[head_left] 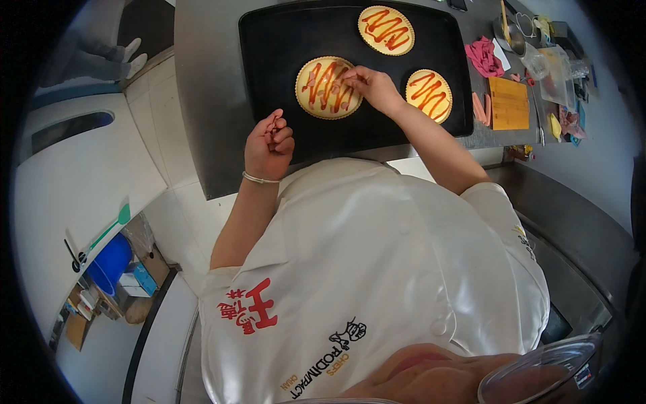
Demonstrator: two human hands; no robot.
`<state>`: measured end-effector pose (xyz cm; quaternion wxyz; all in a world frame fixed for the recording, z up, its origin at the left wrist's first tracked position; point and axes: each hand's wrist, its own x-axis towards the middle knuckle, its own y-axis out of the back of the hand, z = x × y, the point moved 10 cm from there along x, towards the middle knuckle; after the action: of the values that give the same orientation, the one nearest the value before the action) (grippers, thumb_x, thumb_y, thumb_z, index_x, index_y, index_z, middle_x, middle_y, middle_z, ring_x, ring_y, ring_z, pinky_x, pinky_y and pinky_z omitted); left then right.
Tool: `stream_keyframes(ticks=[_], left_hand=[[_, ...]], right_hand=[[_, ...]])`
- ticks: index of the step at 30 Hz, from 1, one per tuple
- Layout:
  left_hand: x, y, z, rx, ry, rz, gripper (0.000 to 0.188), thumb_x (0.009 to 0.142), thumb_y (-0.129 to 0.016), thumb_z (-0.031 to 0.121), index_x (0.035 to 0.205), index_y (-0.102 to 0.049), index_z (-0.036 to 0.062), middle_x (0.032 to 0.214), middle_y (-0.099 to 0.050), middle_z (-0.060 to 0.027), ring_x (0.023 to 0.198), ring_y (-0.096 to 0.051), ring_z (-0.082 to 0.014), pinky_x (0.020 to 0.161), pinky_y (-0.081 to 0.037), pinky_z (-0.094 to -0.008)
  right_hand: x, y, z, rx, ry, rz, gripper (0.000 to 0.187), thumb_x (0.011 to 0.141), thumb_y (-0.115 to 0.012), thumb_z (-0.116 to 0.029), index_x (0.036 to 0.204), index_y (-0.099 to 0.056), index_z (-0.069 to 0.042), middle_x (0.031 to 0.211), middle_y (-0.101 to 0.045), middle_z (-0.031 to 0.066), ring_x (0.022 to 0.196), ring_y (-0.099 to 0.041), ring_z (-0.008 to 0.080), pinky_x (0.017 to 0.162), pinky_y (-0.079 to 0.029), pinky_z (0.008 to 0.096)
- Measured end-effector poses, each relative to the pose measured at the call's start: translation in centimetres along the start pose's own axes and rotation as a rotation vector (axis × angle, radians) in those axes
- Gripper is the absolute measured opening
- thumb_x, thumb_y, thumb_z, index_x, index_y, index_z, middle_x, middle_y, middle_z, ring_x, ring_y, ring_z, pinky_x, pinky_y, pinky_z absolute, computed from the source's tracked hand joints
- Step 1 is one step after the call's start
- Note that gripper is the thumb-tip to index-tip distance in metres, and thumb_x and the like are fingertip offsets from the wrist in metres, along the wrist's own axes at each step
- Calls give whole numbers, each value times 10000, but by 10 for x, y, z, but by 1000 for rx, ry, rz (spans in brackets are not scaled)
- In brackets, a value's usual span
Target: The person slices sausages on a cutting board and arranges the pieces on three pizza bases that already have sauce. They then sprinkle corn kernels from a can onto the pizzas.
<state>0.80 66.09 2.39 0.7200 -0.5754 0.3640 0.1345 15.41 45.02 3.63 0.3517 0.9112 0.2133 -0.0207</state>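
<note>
**Black tray, three sauced tarts, two hands at work**

Black and wide, the baking tray (282, 40) lies on a steel desk (202, 81) and carries three round tarts striped with red sauce. The right hand (373, 87) rests on the middle tart (328, 87), its fingertips pinched on a slice of sausage among those laid over the filling. The left hand (269, 145) hovers over the tray's near edge, fingers curled shut around small pieces that cannot be made out. A second tart (385, 29) sits at the tray's far side, a third (429, 95) near its right edge. Right of the tray lie whole sausages (481, 108), a wooden cutting board (509, 103) and a pink cloth (483, 56).
</note>
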Motion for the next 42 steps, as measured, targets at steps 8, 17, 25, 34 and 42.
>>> stream_keyframes(ticks=[8,17,25,34,42], left_hand=[[-3,-7,2,30,-17,-10,149,1025,-499,139,1071,-595,35,789,-518,-17,583,-425,-91,454,-328,-207],[-2,-5,4,24,-32,11,150,1024,-502,141,1064,-603,38,785,-525,-21,581,-425,-97,456,-332,-207],[3,-5,-2,16,-3,-4,152,1014,-510,138,1059,-611,33,786,-545,-24,575,-425,-97,452,-329,-215],[2,-7,0,21,2,-19,152,1021,-512,142,1065,-606,32,780,-537,-22,568,-424,-97,450,-336,-213],[-2,-2,1,6,-16,18,145,1023,-511,143,1060,-603,38,790,-550,-24,579,-431,-95,454,-339,-207]], right_hand=[[4,-34,-30,-634,163,-209,262,938,-622,-312,1132,-578,-142,874,-725,122,822,-700,348,703,-541,468],[-7,-16,-23,-474,81,-205,269,917,-642,-309,1108,-611,-122,918,-725,153,862,-701,350,751,-546,470],[-2,26,12,-24,-112,71,276,906,-708,-313,975,-672,-48,882,-717,163,819,-697,328,731,-534,402],[33,7,26,294,-209,-71,267,959,-645,-241,1048,-688,6,871,-727,99,798,-690,196,775,-529,306],[46,-6,27,-57,-125,-118,262,949,-661,-290,1103,-723,-87,959,-750,97,890,-716,260,800,-544,334]])
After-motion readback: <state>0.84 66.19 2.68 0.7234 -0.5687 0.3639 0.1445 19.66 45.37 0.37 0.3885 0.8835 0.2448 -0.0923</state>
